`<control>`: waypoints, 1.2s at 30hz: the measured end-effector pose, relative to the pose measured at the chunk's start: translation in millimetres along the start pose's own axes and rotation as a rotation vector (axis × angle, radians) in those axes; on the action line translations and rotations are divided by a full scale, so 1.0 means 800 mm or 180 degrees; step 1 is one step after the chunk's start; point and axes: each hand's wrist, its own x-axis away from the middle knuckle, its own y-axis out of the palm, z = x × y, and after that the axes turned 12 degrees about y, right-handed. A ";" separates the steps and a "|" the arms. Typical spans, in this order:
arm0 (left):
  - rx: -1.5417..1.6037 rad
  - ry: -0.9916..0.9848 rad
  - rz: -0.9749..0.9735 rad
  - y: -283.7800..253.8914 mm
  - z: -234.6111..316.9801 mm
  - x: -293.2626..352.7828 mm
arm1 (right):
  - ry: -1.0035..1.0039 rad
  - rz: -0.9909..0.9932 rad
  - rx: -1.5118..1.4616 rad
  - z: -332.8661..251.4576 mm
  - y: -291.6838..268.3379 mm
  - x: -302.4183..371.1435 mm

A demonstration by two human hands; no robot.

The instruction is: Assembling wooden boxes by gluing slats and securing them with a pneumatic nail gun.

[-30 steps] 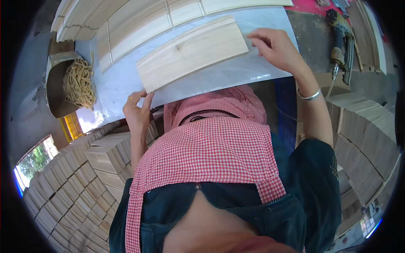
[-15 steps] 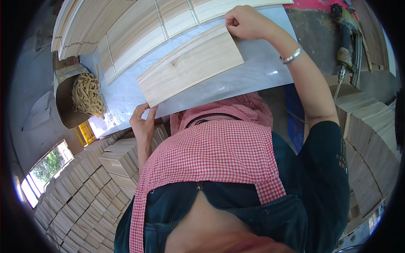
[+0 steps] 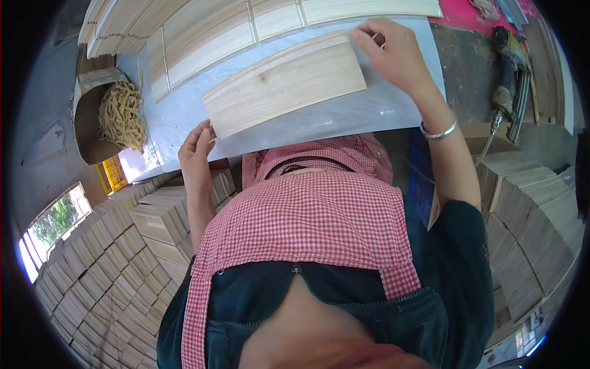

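A short stack of thin pale wooden boards (image 3: 289, 80) lies slantwise on the glossy sheet-covered table (image 3: 295, 120), its far long edges slightly stepped. At the stack's left end is my left hand (image 3: 196, 150), fingers loosely bent and apart, tips beside or touching the near-left corner. My right hand (image 3: 396, 55) is at the far-right corner, with thumb and bent fingers parted and the thumb by the board's end. Neither hand is wrapped round the boards. Beyond lie more wooden boards (image 3: 209, 52) crossed by narrow pale bands.
An open container (image 3: 86, 132) of tan loops, likely rubber bands, stands left. Tall board stacks (image 3: 132, 27) rise at the far left. A power tool with a hose (image 3: 507, 67) lies right. Stacked wood (image 3: 110, 277) fills the lower left, and more wood blocks (image 3: 522, 215) stand right.
My right hand has loosened from its closed grip at the corner and shifted right. My left hand has moved up against the left end. The whole view has shifted slightly.
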 end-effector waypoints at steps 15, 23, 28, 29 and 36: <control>-0.0065 0.0140 0.0061 0.004 -0.009 -0.010 | 0.0032 0.0682 0.0705 -0.036 0.023 0.031; -0.2564 0.2263 -0.0063 0.020 0.026 -0.030 | 0.0192 0.0206 -0.0469 -0.011 0.004 0.035; -0.2113 0.3419 -0.0987 0.101 0.085 -0.016 | -0.0023 -0.0099 -0.0182 -0.018 -0.029 0.086; -0.2270 0.3390 -0.1295 0.122 0.093 -0.014 | -0.0041 -0.0121 0.0036 -0.022 -0.028 0.090; -0.2006 0.3445 -0.1998 0.186 0.108 -0.038 | -0.0224 -0.0155 0.0859 -0.036 -0.024 0.098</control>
